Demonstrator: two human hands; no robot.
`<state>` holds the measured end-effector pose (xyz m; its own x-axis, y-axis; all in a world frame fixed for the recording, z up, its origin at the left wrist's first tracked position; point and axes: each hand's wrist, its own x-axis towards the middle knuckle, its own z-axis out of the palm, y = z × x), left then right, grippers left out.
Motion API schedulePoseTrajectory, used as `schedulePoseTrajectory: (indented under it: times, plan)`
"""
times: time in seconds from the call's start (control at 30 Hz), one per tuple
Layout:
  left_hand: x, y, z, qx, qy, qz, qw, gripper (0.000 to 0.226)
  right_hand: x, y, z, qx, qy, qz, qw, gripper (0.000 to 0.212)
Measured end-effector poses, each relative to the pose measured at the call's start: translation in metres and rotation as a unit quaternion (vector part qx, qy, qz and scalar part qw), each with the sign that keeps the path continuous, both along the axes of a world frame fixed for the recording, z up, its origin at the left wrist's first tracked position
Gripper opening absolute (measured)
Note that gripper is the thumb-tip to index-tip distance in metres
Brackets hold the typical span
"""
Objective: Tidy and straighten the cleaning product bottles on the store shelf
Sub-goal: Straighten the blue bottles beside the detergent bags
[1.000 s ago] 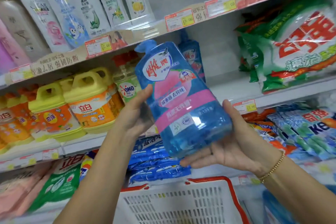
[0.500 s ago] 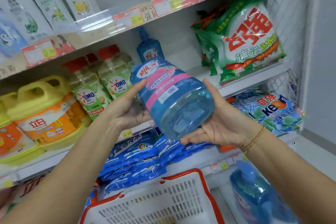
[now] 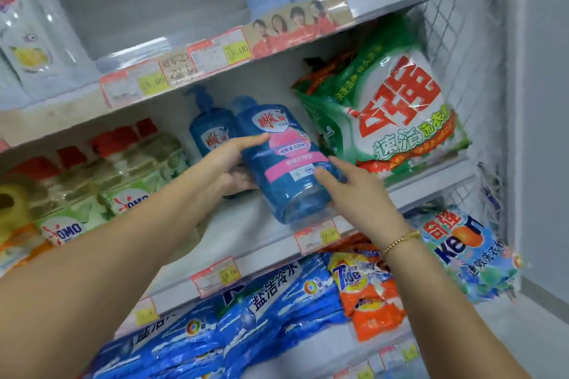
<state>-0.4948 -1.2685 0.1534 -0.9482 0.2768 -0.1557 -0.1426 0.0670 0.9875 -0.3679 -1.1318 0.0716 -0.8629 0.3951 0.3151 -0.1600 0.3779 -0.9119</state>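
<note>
On the middle shelf (image 3: 246, 234), a large translucent blue bottle (image 3: 286, 181) with a pink band label and a red-and-white logo leans with its blue pump top tipped back and left, its base at the shelf's front edge. It is between a matching blue bottle (image 3: 209, 132) and a green-and-white detergent bag (image 3: 397, 108). The left hand (image 3: 229, 163) grips its left side, thumb across the front, fingers curled underneath. The right hand (image 3: 354, 194) clasps the lower right side, thumb on the label.
</note>
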Motion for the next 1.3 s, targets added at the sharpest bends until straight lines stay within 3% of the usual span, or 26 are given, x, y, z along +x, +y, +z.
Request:
schedulePoseTrajectory:
  times: [0.13,0.23,0.37,0.47,0.6,0.7,0.83,0.93,1.0,1.07,1.13,1.2,1.3]
  plan:
    - [-0.036,0.011,-0.001,0.001,0.02,0.016,1.0,0.029,-0.024,0.003,-0.01,0.172,0.028,-0.074,0.982,0.044]
    - [-0.058,0.013,-0.007,-0.017,0.056,0.003,0.998,0.024,-0.052,0.002,-0.022,0.304,0.001,-0.07,0.95,0.057]
    - [-0.085,0.009,-0.015,-0.034,0.153,-0.027,0.987,0.052,-0.084,0.001,-0.032,0.324,-0.059,-0.022,0.944,0.063]
    - [-0.095,0.005,-0.025,-0.088,0.198,-0.037,0.975,0.047,-0.108,0.003,-0.033,0.326,-0.104,-0.028,0.939,0.067]
    - [-0.109,0.01,-0.038,-0.218,0.249,0.044,0.943,0.033,-0.143,0.005,-0.033,0.26,-0.13,0.013,0.957,0.081]
    - [-0.125,0.016,-0.046,-0.244,0.264,0.08,0.93,0.037,-0.163,0.006,-0.032,0.185,-0.139,0.034,0.972,0.085]
    - [-0.137,0.017,-0.048,-0.346,0.33,0.126,0.869,0.046,-0.18,0.005,-0.029,0.258,-0.162,-0.01,0.952,0.083]
    - [-0.138,0.001,-0.064,-0.306,0.353,0.24,0.851,0.072,-0.196,0.007,-0.013,0.287,-0.186,-0.014,0.939,0.081]
    - [-0.149,-0.017,-0.08,-0.29,0.296,0.3,0.859,0.094,-0.21,0.008,-0.002,0.295,-0.209,0.006,0.932,0.074]
    - [-0.161,-0.028,-0.09,-0.252,0.203,0.302,0.897,0.108,-0.224,0.011,0.006,0.281,-0.231,-0.01,0.932,0.067]
    - [-0.167,-0.031,-0.096,-0.216,0.176,0.278,0.919,0.098,-0.236,0.015,0.005,0.269,-0.246,-0.05,0.93,0.064]
    - [-0.169,-0.031,-0.101,-0.223,0.186,0.252,0.923,0.08,-0.249,0.015,0.001,0.284,-0.246,-0.061,0.925,0.06]
    - [-0.177,-0.031,-0.103,-0.231,0.19,0.24,0.923,0.076,-0.264,0.016,-0.007,0.28,-0.247,-0.069,0.925,0.053]
